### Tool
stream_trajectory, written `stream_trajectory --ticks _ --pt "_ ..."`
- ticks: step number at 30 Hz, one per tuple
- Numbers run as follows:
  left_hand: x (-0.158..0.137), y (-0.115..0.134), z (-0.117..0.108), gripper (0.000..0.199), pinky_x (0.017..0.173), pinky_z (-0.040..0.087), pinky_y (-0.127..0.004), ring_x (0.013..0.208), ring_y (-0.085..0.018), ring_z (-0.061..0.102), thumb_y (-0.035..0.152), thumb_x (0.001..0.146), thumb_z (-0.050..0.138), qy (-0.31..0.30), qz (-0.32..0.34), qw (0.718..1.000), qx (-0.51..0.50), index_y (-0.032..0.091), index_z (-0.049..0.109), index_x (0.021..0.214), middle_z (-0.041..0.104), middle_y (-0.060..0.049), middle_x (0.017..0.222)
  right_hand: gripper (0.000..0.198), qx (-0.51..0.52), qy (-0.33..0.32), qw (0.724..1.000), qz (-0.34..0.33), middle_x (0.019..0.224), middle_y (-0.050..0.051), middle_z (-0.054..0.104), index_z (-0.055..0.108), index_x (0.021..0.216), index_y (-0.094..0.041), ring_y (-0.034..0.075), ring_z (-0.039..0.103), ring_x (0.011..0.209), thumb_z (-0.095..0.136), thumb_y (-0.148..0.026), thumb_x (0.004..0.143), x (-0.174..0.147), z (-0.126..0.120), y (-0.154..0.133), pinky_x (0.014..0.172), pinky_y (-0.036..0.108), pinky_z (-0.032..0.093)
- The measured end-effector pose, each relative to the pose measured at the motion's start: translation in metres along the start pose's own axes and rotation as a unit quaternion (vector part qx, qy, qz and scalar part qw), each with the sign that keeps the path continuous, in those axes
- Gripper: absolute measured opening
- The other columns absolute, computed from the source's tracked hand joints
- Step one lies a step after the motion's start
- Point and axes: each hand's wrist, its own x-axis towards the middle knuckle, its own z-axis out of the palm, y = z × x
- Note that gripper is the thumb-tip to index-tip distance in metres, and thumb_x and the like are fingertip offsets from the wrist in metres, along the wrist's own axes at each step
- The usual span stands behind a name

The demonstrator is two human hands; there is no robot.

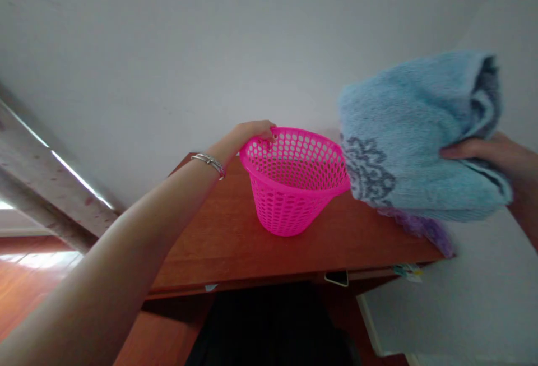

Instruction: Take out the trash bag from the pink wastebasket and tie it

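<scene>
My left hand (256, 129) grips the rim of a bright pink plastic basket (290, 206) at its back left side. The basket has a pattern of holes and is tilted a little on the wooden table; no contents show inside it. On the right, my right hand (483, 150) is closed on a folded light blue towel (412, 125) with a dark grey ornament near its left corner. The towel is held up beside the basket's right rim and hides part of it from view. My right fingers are mostly hidden behind the cloth; the thumb shows on top.
The brown wooden table (218, 248) stands against a grey-white wall (210, 35). Purple netted fabric (435, 234) lies at its right end, below the towel. A phone-like dark object (337, 278) is at the front edge. Pale slanted bars (63, 181) rise on the left.
</scene>
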Motion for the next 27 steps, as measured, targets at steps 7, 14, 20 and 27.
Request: stream_trajectory --ticks 7,14,20,27 --pt "0.005 -0.006 0.0 0.062 0.077 0.049 -0.028 0.095 -0.027 0.064 0.035 0.067 0.064 0.009 0.019 1.0 -0.021 0.022 0.059 0.127 0.071 -0.007 0.108 0.026 -0.149 0.135 0.976 0.085 0.091 0.013 0.066 0.06 0.097 -0.028 0.03 0.062 0.082 0.064 -0.042 0.075 -0.066 0.019 0.072 0.074 0.044 0.049" --pt "0.007 -0.002 0.001 0.061 0.076 0.048 -0.026 0.094 -0.025 0.065 0.04 0.068 0.062 -0.017 0.001 1.0 -0.026 0.023 0.059 0.127 0.071 -0.008 0.11 0.037 -0.25 -0.143 0.958 -0.005 0.112 0.014 0.064 0.054 0.12 -0.02 0.03 0.064 0.096 0.044 -0.037 0.088 -0.051 0.206 0.064 0.077 0.04 0.049" --pt "0.015 -0.007 0.004 0.059 0.073 0.049 -0.026 0.09 -0.023 0.066 0.038 0.069 0.061 -0.029 0.0 0.998 -0.047 0.023 0.058 0.125 0.072 -0.008 0.107 0.059 -0.197 -0.156 0.967 -0.053 0.146 0.022 0.037 0.038 0.141 -0.014 0.031 0.058 0.112 0.033 -0.048 0.093 -0.026 0.293 0.08 0.088 0.04 0.047" --pt "0.01 -0.003 0.001 0.059 0.071 0.049 -0.026 0.089 -0.024 0.066 0.037 0.068 0.061 -0.031 0.004 0.999 -0.032 0.022 0.058 0.126 0.072 -0.009 0.107 0.057 -0.203 -0.097 0.971 0.074 0.138 0.022 0.046 0.041 0.139 -0.013 0.033 0.059 0.112 0.037 -0.048 0.093 0.037 0.266 0.18 0.094 0.045 0.043"
